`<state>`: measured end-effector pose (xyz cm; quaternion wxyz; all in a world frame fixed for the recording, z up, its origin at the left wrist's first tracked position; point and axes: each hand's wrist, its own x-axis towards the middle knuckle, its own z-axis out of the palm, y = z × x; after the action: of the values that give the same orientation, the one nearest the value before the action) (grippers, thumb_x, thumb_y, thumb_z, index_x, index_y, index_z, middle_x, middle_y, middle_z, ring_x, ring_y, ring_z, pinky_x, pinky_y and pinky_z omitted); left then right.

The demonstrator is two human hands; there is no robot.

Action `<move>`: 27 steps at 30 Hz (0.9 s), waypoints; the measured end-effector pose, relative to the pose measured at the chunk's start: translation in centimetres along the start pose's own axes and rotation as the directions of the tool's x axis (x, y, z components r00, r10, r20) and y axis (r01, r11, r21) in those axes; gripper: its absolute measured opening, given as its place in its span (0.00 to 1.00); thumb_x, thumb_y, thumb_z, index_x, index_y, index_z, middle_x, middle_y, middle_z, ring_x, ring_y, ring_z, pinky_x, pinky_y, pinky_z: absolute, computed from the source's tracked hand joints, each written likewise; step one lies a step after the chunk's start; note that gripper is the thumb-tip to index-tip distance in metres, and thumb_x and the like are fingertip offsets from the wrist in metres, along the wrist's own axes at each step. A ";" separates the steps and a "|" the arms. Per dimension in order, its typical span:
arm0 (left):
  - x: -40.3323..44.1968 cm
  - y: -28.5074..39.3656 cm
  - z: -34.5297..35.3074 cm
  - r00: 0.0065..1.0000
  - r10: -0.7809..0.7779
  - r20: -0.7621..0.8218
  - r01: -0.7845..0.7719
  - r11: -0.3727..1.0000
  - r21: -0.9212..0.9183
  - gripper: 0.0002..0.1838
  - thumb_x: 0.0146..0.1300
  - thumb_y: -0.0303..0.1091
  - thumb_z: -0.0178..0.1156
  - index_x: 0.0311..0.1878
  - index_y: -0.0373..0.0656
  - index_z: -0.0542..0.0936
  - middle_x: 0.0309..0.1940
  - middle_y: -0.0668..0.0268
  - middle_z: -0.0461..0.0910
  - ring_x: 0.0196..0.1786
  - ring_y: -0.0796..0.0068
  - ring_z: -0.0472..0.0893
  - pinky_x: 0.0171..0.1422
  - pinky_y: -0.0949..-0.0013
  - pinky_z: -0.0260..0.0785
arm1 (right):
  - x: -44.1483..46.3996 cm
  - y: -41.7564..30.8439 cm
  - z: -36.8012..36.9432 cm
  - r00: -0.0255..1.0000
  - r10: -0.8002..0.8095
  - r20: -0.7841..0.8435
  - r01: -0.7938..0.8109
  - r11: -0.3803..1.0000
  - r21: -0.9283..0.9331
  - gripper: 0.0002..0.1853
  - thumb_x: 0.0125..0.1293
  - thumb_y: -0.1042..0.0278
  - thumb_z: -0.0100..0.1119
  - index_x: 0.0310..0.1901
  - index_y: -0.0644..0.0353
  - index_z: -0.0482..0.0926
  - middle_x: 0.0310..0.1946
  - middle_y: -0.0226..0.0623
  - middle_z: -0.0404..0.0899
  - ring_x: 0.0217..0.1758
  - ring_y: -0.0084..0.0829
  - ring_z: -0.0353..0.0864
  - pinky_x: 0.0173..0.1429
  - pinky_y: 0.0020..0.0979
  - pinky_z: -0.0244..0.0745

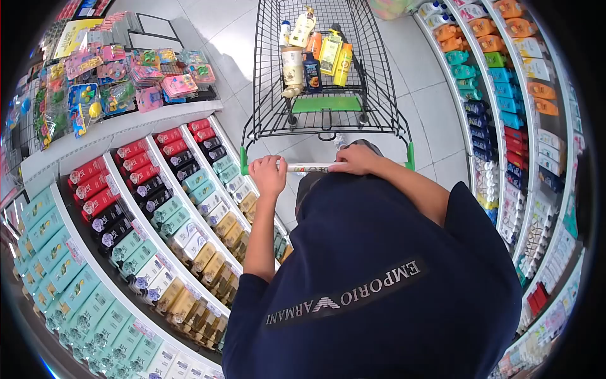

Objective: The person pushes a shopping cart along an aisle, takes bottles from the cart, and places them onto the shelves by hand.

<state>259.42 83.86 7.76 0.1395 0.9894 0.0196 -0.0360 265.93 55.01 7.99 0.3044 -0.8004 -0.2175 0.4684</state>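
A wire shopping cart (pixel 255 95) stands in front of me, with a white handlebar (pixel 307 168) between green end pieces. My left hand (pixel 267 174) is wrapped round the bar near its left end. Right of the bar's middle, my right hand (pixel 355 158) grips it too. Several bottles stand or lean together in the basket: a cream pump bottle (pixel 304 28), a yellow bottle (pixel 343 65), a yellow-green bottle (pixel 329 53), a dark blue bottle (pixel 312 73) and an orange bottle (pixel 314 44). A pale pump bottle (pixel 291 66) is at their left.
On the left, a sloping shelf (pixel 148 227) carries rows of red, black, teal, white and gold bottles. Behind it, a display holds small colourful packaged items (pixel 113 82). More bottles line the curved right shelf (pixel 489 95). Light floor tiles (pixel 429 101) run between them.
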 end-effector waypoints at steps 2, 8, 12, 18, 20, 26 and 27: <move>-0.1 0.6 0.3 0.999 0.005 0.039 -0.007 0.999 0.032 0.15 0.65 0.46 0.56 0.35 0.47 0.86 0.35 0.64 0.84 0.45 0.59 0.77 0.62 0.54 0.57 | -0.6 0.1 -0.7 1.000 0.008 -0.028 -0.008 1.000 0.014 0.29 0.64 0.34 0.54 0.38 0.57 0.83 0.31 0.45 0.83 0.38 0.47 0.82 0.45 0.44 0.75; 3.9 2.1 -1.5 0.821 -0.149 0.551 0.097 0.988 0.123 0.22 0.62 0.55 0.51 0.36 0.48 0.86 0.32 0.60 0.85 0.40 0.55 0.83 0.53 0.55 0.69 | -0.5 3.1 -0.6 0.974 -0.014 -0.225 0.010 1.000 -0.019 0.22 0.68 0.45 0.51 0.37 0.57 0.82 0.33 0.46 0.84 0.40 0.49 0.82 0.45 0.45 0.76; 5.6 2.7 -2.3 0.713 -0.170 0.680 0.135 0.985 0.105 0.26 0.57 0.59 0.49 0.37 0.48 0.86 0.36 0.58 0.86 0.44 0.54 0.84 0.49 0.56 0.74 | -1.4 1.9 -1.9 0.972 -0.031 -0.233 -0.013 0.982 -0.187 0.17 0.68 0.50 0.52 0.38 0.54 0.82 0.28 0.45 0.83 0.33 0.50 0.82 0.40 0.48 0.76; 5.0 4.4 -1.1 0.706 -0.150 0.692 0.106 0.989 0.106 0.27 0.58 0.57 0.47 0.37 0.44 0.86 0.36 0.54 0.85 0.42 0.51 0.84 0.46 0.53 0.75 | 0.3 -2.4 -7.5 0.952 -0.170 -0.255 0.159 0.985 -0.060 0.11 0.67 0.57 0.55 0.39 0.51 0.83 0.23 0.38 0.82 0.27 0.45 0.82 0.34 0.43 0.76; 3.9 4.8 -0.1 0.843 -0.123 0.523 0.085 0.992 0.096 0.22 0.56 0.51 0.51 0.30 0.42 0.84 0.26 0.54 0.83 0.31 0.53 0.84 0.38 0.53 0.75 | 3.6 -1.9 -9.2 0.929 -0.176 -0.325 0.193 0.981 0.023 0.11 0.65 0.56 0.55 0.40 0.52 0.82 0.23 0.35 0.83 0.25 0.39 0.82 0.34 0.39 0.76; -0.5 5.1 3.1 0.994 0.112 -0.007 -0.112 0.992 -0.064 0.10 0.48 0.40 0.57 0.18 0.48 0.73 0.11 0.64 0.73 0.12 0.61 0.73 0.24 0.59 0.64 | 15.9 4.5 -9.8 0.981 0.025 -0.190 -0.061 0.981 -0.183 0.16 0.62 0.63 0.54 0.51 0.55 0.78 0.39 0.42 0.84 0.46 0.42 0.84 0.51 0.43 0.78; -0.6 5.4 3.3 0.992 0.118 -0.036 -0.121 0.990 -0.074 0.10 0.48 0.40 0.57 0.17 0.49 0.73 0.11 0.65 0.73 0.12 0.63 0.73 0.24 0.60 0.63 | 17.7 6.1 -9.0 0.984 0.016 -0.179 -0.050 0.981 -0.188 0.16 0.62 0.63 0.54 0.51 0.55 0.78 0.39 0.42 0.84 0.46 0.42 0.84 0.51 0.43 0.78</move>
<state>258.82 77.75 6.11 0.1786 0.9832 -0.0362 -0.0110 282.51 59.33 -3.78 0.2362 -0.8678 -0.2202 0.3776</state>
